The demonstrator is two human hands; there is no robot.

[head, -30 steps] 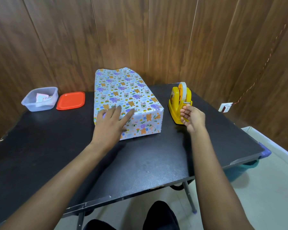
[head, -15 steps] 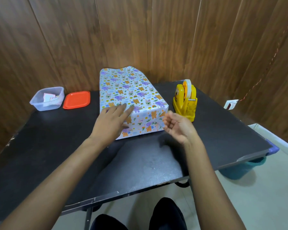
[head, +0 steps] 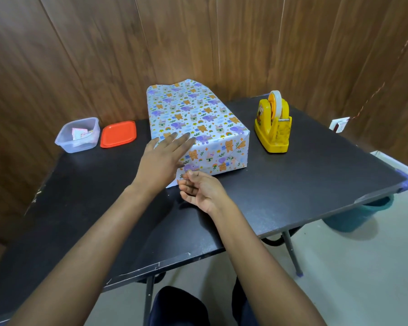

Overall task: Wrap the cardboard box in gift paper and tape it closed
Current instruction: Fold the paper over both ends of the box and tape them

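Dark wood panelling (head: 80, 55) all round, and a black folding table (head: 316, 184) pushed into the corner. Towards the back of it sits the cardboard box (head: 198, 118), dressed in gift paper (head: 222, 149) printed with little animals. Its far end stands loose against the wall, not yet folded, I'd say.

The left hand (head: 160, 158) lies flat on the near top edge, fingers straight, pressing the paper down. The right hand (head: 203, 194) hovers at the near bottom corner with its fingers curled, thumb and forefinger nipped on what looks like a clear tape strip (head: 185, 178). It's tiny, so I won't swear to it. A yellow tape dispenser (head: 272, 123) stands to the box's right, with a clear tub (head: 77, 135) and an orange lid (head: 118, 134) off to the left.

Now the danger! A paper point (head: 172, 183) pokes out below that left palm. Lift the palm early and the fold may spring open. If the strip curls onto itself or a fingertip, it's wasted. Land it crooked and the paper could pucker, and peeling it back may tear the print.
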